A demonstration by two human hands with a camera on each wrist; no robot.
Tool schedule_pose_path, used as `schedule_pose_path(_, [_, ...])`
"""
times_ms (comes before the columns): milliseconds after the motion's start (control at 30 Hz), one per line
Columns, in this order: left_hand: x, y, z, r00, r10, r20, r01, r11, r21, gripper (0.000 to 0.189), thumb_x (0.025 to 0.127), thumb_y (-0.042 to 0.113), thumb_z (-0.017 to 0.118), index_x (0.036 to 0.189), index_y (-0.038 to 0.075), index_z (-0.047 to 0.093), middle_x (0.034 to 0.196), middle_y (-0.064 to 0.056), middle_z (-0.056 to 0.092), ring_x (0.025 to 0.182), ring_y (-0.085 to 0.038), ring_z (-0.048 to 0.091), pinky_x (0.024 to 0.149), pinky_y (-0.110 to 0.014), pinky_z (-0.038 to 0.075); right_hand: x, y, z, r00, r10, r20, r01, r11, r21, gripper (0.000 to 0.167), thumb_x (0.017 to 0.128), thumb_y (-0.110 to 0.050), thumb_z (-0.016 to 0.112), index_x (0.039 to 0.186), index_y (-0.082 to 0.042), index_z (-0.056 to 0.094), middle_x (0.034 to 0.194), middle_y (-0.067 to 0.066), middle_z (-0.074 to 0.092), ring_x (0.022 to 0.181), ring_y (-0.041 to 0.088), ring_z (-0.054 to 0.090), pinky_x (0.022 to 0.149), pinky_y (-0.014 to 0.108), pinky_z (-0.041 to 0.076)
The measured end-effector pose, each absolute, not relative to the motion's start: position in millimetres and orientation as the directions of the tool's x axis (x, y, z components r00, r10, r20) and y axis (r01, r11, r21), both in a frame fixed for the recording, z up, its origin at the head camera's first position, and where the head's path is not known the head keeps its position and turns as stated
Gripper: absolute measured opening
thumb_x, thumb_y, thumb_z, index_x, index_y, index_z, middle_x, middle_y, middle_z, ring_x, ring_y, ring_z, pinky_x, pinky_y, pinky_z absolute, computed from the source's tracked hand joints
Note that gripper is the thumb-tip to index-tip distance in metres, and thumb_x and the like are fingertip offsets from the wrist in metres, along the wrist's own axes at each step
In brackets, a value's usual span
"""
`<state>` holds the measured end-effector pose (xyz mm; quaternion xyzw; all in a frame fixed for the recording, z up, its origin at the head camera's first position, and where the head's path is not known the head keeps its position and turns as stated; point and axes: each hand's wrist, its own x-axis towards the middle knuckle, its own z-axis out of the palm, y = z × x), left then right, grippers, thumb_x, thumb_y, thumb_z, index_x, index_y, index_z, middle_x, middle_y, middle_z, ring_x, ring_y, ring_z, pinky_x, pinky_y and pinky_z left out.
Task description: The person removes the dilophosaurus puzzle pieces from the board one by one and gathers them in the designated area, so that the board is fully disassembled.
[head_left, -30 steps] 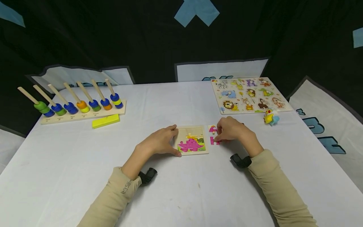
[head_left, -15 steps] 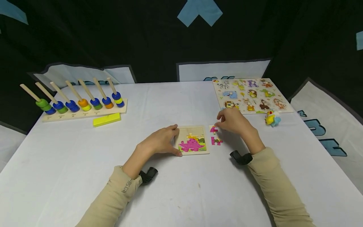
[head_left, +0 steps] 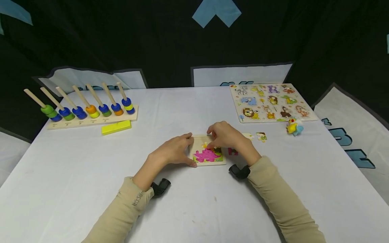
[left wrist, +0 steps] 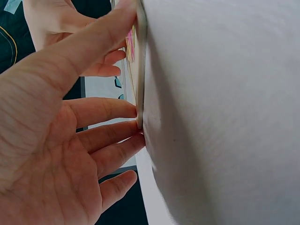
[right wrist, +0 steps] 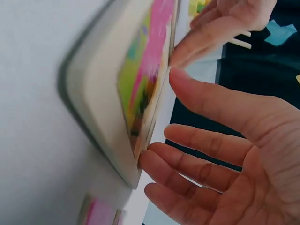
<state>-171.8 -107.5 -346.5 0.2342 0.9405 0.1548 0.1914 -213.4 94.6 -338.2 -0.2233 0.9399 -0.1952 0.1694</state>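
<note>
A small wooden jigsaw puzzle tray (head_left: 212, 164) with a pink dinosaur picture (head_left: 205, 156) lies mid-table. My left hand (head_left: 170, 150) holds its left side, thumb at the near corner and fingers at the far one. Over the tray's right part is my right hand (head_left: 228, 136), thumb and fingers bent and apart. In the right wrist view its thumb (right wrist: 201, 91) and fingertips are at the tray's edge; whether a piece is between them cannot be made out. A pink puzzle piece (head_left: 233, 151) lies beside the tray, partly covered by the right hand.
More loose pieces, including a green-and-yellow piece (head_left: 261, 136), lie right of the right hand. An animal puzzle board (head_left: 275, 120) and a small chick toy (head_left: 294, 127) are at back right. At back left stand a peg counting stand (head_left: 91, 123) and a yellow block (head_left: 116, 127).
The right hand has moved left from the loose pieces to above the tray, uncovering pieces on the right. The left hand stays on the tray. The whole view has shifted slightly.
</note>
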Motion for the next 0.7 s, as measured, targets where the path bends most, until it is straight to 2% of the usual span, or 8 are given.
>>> schedule_pose_path(133, [-172,-107,-347,-0.817,0.500,-0.287,0.384,0.843,0.376,0.085,0.072,0.045,0.082,0.137,0.001,0.048,0.156,-0.016,0.030,0.142,-0.032,0.034,0.116,-0.045,0.032,-209,90,-340,-0.830,-0.508,-0.231,-0.391,0.825,-0.408,0.049,0.075,-0.028,0.083,0.114,-0.003,0.068,0.098,0.009,0.065,0.087,0.020,0.056,0.078,0.031,0.052])
schedule_pose_path(300, [-173,-107,-346,-0.817,0.500,-0.286,0.382,0.842,0.380,0.084,0.072,0.044,0.082,0.136,0.001,0.049,0.156,-0.017,0.031,0.142,-0.032,0.034,0.116,-0.044,0.032,-205,88,-341,-0.801,-0.548,-0.242,-0.446,0.815,-0.370,0.035,0.076,-0.026,0.082,0.102,-0.005,0.069,0.091,0.006,0.059,0.082,0.018,0.052,0.072,0.029,0.047])
schedule_pose_path(467, [-173,-107,-347,-0.818,0.500,-0.285,0.383,0.843,0.378,0.081,0.072,0.045,0.082,0.133,0.001,0.051,0.155,-0.016,0.031,0.142,-0.032,0.035,0.116,-0.044,0.032,-203,86,-341,-0.800,-0.547,-0.248,-0.446,0.818,-0.364,0.031,0.077,-0.024,0.081,0.098,-0.005,0.068,0.092,0.005,0.059,0.083,0.018,0.051,0.074,0.029,0.048])
schedule_pose_path(700, [-172,-107,-348,-0.819,0.505,-0.272,0.394,0.840,0.373,0.061,0.071,0.045,0.083,0.108,0.005,0.056,0.154,-0.017,0.034,0.140,-0.033,0.037,0.115,-0.045,0.034,-202,84,-342,-0.818,-0.523,-0.240,-0.413,0.824,-0.388,0.031,0.075,-0.020,0.082,0.097,-0.006,0.064,0.090,0.005,0.055,0.085,0.019,0.049,0.072,0.028,0.045])
